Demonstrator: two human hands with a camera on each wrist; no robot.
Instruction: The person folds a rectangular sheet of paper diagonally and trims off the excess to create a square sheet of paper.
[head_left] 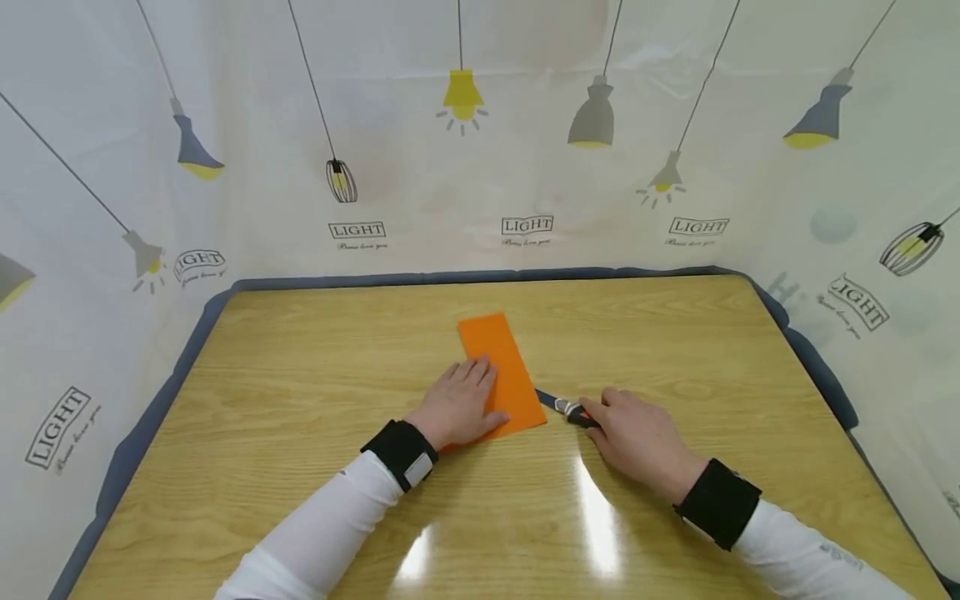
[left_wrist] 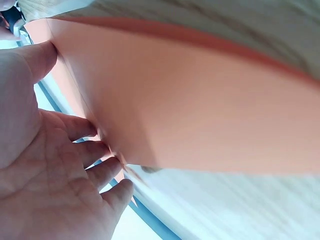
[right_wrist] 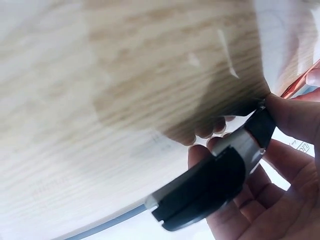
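Right wrist: cutter handle end (right_wrist: 190, 197), hidden in head view.

I count two hands, one left hand (head_left: 459, 403) and one right hand (head_left: 643, 437), two black wristbands (head_left: 717, 502), two white sleeves (head_left: 322, 521), one knife (head_left: 570, 410), one orange piece of paper (head_left: 517, 379) and one wooden table (head_left: 337, 358). Around them I see nine printed lamps (head_left: 462, 88), one only partly showing, and six readable LIGHT labels (head_left: 527, 225).

from here i see my left hand (head_left: 459, 404) lying palm down, fingers fairly straight, thumb spread apart. my right hand (head_left: 643, 435) curls in a grip, both forearms (head_left: 322, 521) angling inward.
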